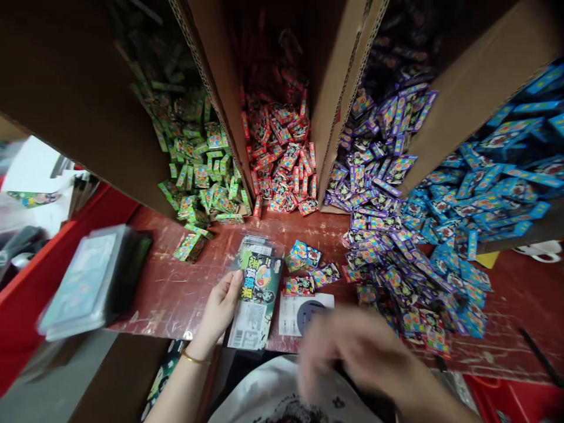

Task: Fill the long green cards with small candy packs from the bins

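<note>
Left hand (222,308) loosely steadies the clear packet (255,294) at lower centre; right hand (356,346) is blurred, grip unreadable. Its sweep could scatter the small boxes (308,270) just above.

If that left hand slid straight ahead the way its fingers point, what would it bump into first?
The left hand already touches the clear printed plastic bag. Going on up and right, its fingers would probably next meet the small loose colourful packets on the red table, though depth is unclear.
</note>
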Demonstrator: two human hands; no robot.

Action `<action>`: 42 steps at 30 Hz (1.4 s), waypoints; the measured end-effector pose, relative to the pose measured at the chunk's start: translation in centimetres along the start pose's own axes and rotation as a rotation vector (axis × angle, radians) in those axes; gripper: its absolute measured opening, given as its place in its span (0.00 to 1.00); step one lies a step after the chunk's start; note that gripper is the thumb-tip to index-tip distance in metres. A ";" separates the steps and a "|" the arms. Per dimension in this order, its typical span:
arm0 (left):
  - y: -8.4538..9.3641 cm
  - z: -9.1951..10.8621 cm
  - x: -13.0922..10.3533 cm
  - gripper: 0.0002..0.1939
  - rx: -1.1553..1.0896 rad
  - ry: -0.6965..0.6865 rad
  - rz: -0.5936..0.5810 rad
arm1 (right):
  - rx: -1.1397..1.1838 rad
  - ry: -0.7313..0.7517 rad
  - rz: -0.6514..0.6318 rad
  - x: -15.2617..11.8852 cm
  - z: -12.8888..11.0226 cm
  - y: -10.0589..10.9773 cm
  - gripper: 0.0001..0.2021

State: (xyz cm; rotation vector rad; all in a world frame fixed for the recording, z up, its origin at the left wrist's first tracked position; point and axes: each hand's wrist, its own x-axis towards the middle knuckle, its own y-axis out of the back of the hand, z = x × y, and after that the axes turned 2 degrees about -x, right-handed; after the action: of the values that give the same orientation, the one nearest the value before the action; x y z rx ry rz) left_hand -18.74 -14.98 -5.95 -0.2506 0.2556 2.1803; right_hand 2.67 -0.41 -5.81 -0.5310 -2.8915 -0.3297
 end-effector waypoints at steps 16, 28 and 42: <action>1.2 0.0 0.1 0.21 0.028 0.003 -0.106 | -0.851 -0.240 -0.017 7.1 6.0 4.9 0.17; -0.9 0.4 0.5 0.19 0.108 -0.071 -0.121 | -0.355 -0.279 0.372 5.7 4.6 6.4 0.13; -4.2 2.4 -0.7 0.18 0.266 -0.206 -0.205 | 0.074 -0.192 0.518 4.2 -1.5 3.6 0.15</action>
State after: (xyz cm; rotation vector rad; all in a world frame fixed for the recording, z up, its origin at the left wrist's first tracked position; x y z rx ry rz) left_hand -15.14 -12.42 -3.88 0.0931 0.3815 1.9268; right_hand 0.39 3.87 -2.78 -1.3187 -2.7826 -0.0946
